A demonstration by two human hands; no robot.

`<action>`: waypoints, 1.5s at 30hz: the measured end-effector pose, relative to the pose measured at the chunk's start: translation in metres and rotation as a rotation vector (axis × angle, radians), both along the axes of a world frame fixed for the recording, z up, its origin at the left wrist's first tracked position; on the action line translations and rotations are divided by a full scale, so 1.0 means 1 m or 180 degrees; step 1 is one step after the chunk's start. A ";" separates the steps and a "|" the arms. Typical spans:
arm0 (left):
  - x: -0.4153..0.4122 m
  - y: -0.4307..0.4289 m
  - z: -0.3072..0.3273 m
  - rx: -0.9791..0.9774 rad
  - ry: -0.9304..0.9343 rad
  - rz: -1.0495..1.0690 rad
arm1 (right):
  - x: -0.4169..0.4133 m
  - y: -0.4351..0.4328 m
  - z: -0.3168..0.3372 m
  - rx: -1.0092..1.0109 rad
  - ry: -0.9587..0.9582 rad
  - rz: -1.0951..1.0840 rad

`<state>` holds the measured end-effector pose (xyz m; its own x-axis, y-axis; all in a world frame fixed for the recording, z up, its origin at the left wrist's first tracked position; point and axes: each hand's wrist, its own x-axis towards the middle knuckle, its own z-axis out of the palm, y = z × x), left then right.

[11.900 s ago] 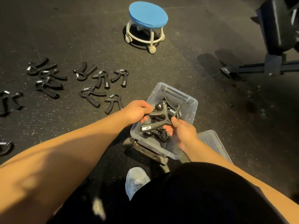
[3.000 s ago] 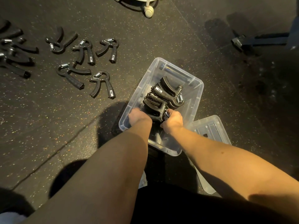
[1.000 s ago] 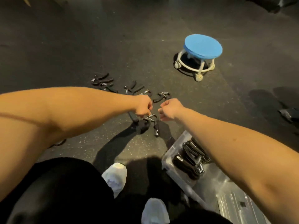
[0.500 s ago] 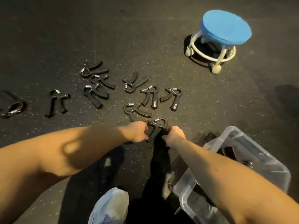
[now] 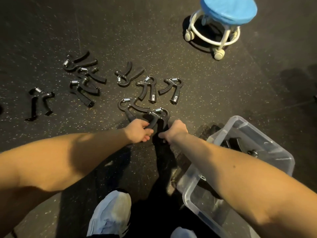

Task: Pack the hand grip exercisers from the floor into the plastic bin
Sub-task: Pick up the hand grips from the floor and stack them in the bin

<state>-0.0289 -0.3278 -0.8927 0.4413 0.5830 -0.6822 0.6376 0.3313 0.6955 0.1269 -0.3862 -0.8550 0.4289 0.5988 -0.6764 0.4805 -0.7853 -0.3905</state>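
Down on the speckled floor (image 5: 120,31), loose exercisers (image 5: 33,109) lie scattered at left. Just right of them, a person's left hand (image 5: 137,130) keeps its grip curled round one handle of a black exerciser (image 5: 158,115), spring end pointing away. The right hand (image 5: 177,131) sets its grip round the other handle. Whether the tool touches the floor is unclear. At right stands the clear plastic bin (image 5: 218,134), packed exercisers (image 5: 231,143) inside, with a blue stool (image 5: 228,9) beyond.
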 end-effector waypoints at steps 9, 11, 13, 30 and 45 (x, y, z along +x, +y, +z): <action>0.018 0.015 0.139 0.0937 -0.0409 -0.1053 | 0.048 -0.035 0.135 0.1296 0.0765 -0.0696; 0.035 0.010 0.171 0.1097 -0.0367 -0.1550 | 0.068 -0.060 0.163 0.1729 0.0921 -0.0698; 0.058 -0.003 0.198 0.1238 -0.0326 -0.1993 | 0.083 -0.090 0.181 0.1909 0.0705 -0.0436; 0.166 -0.156 0.158 0.0841 -0.0864 -0.1146 | 0.110 -0.280 0.124 0.2391 0.1132 -0.2851; 0.148 -0.186 0.106 0.1213 -0.0256 -0.1833 | 0.088 -0.282 0.090 0.1928 0.0704 -0.3062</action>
<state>0.1195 -0.5136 -0.7865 0.7929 0.4331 -0.4286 0.5800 -0.3210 0.7487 0.2151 -0.6680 -0.7648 0.7914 0.3409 -0.5074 -0.3398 -0.4447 -0.8287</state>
